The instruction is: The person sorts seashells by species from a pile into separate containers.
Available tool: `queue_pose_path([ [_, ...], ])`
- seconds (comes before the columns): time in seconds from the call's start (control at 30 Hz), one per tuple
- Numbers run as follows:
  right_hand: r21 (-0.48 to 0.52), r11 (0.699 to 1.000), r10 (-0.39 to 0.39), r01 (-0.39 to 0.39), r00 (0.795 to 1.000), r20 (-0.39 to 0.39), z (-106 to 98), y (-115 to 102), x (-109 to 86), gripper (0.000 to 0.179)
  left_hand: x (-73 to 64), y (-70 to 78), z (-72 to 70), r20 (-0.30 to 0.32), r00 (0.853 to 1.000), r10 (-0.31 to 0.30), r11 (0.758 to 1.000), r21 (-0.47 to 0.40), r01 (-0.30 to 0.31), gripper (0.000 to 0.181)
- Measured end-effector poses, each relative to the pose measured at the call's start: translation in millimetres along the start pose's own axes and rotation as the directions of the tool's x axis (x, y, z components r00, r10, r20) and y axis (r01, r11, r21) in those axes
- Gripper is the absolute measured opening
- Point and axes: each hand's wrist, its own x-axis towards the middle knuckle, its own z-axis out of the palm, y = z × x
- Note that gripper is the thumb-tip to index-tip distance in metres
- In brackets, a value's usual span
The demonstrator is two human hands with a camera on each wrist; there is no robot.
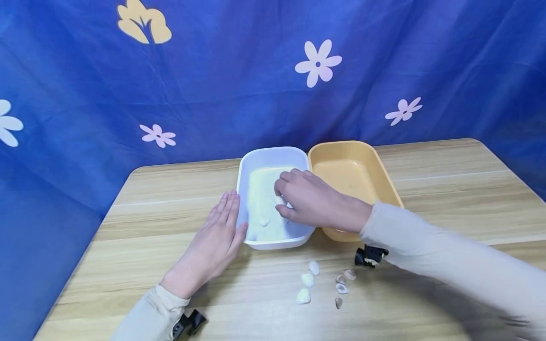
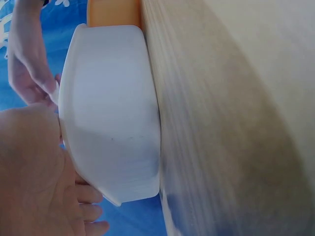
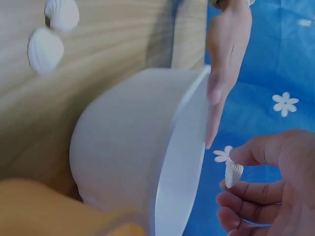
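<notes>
Over the white tub [image 1: 273,245] my right hand [image 1: 309,196] pinches a white ribbed seashell [image 3: 233,173] between thumb and fingers. One pale shell [image 1: 264,221] lies on the tub's floor. With fingers straight, my left hand [image 1: 215,237] rests against the tub's left rim. In the left wrist view the left palm and fingers lie along that rim. On the table in front are three white shells [image 1: 307,280] in a row. Beside them several smaller brownish shells [image 1: 341,279] form another row.
An orange tub [image 1: 386,182] stands against the right side of the white one, partly covered by my right forearm. Both are on a wood-grain table [image 1: 170,194]. A blue curtain [image 1: 239,85] with flower shapes hangs behind the table's back edge.
</notes>
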Motion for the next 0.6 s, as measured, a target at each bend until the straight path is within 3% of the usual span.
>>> queue_pose_path([
  [0.17,0.017,1.0,-0.005,0.003,0.993,0.119,3.4,7.7,20.2,0.017,-0.9,-0.2,0.5,-0.008,1.0,-0.003,1.0,-0.001,0.003,0.062],
  [0.3,0.011,0.999,0.044,-0.047,0.973,0.228,7.8,12.7,36.0,0.015,-0.5,-0.1,1.5,-0.005,1.0,-0.003,1.0,0.001,0.003,0.062],
  [0.47,0.001,0.989,0.135,-0.145,0.927,0.351,11.0,17.2,56.6,0.018,-0.5,-0.3,1.2,-0.013,1.0,0.002,1.0,0.0,-0.002,0.062],
  [0.6,-0.028,0.977,0.203,-0.212,0.875,0.44,17.4,22.1,68.9,0.021,-0.1,-0.1,1.4,-0.002,1.0,-0.004,1.0,-0.003,0.004,0.063],
])
